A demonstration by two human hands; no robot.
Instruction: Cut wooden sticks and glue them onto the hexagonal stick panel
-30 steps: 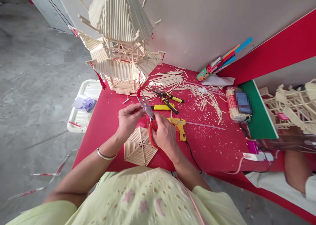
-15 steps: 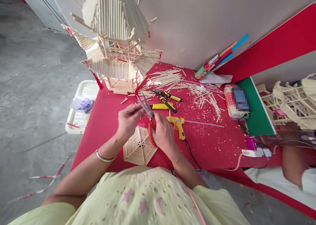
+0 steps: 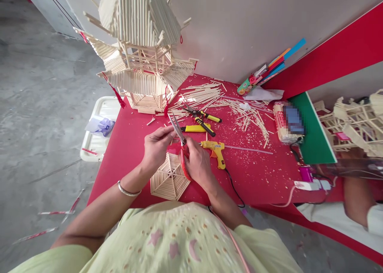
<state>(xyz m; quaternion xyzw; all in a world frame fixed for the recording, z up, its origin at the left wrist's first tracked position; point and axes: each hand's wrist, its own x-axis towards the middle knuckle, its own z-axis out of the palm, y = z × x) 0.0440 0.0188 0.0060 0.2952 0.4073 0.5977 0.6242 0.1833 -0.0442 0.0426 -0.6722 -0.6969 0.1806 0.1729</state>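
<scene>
Scissors [image 3: 178, 130] are in our right hand [image 3: 199, 161], raised over the red desk [image 3: 113, 165], and their blades stand closer together than a moment ago, so we judge the snip is partly closed. Our right grip is wrapped around the handles. Our left hand [image 3: 155, 147] has thumb and fingertips pressed together beside the blades, perhaps on something too small to make out. Below, the hexagonal stick panel [image 3: 166, 182] lies flat, with the glue gun [image 3: 218, 149] to its right.
</scene>
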